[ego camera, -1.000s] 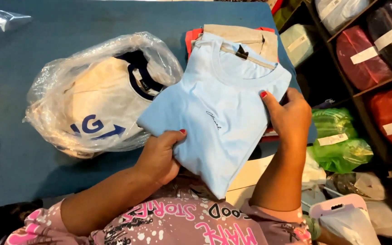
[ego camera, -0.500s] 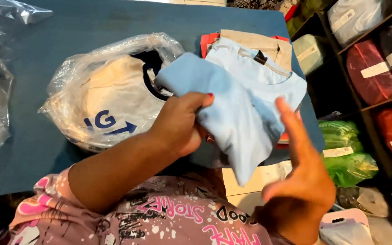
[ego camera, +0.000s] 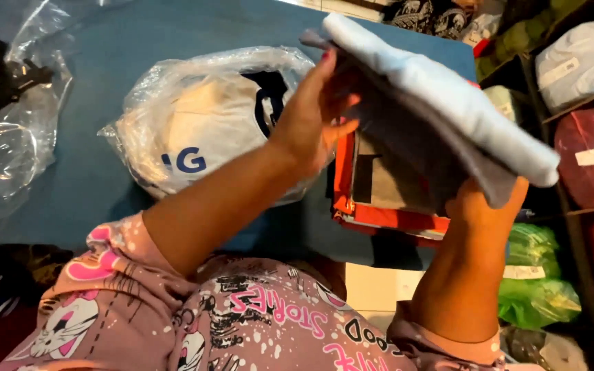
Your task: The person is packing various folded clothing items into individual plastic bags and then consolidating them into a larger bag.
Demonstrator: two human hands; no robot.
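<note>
Since the earlier frame the folded light blue shirt has been lifted off the pile and turned up on edge, so that it now hangs in the air above the right part of the worktop with its thick folded edge toward the camera. Both hands have risen with it. The left hand holds the far left end, its fingers curled over the cloth and pinching it (a red-painted nail shows at the top). The right hand supports the shirt from beneath at its near right end — the fingers are hidden under the fabric, so I cannot tell how they close, though the shirt plainly rests on that hand.

Under the lifted shirt lies the stack of folded clothes, a grey-beige piece on top and an orange-red one below, at the right edge of the blue worktop. Just left of it sits a clear plastic bag holding a cream shirt with dark collar and blue print. Further left, at the worktop's far left corner, lies another crumpled clear bag with something dark inside. On the right, shelves hold wrapped bundles — white, dark red and green.
</note>
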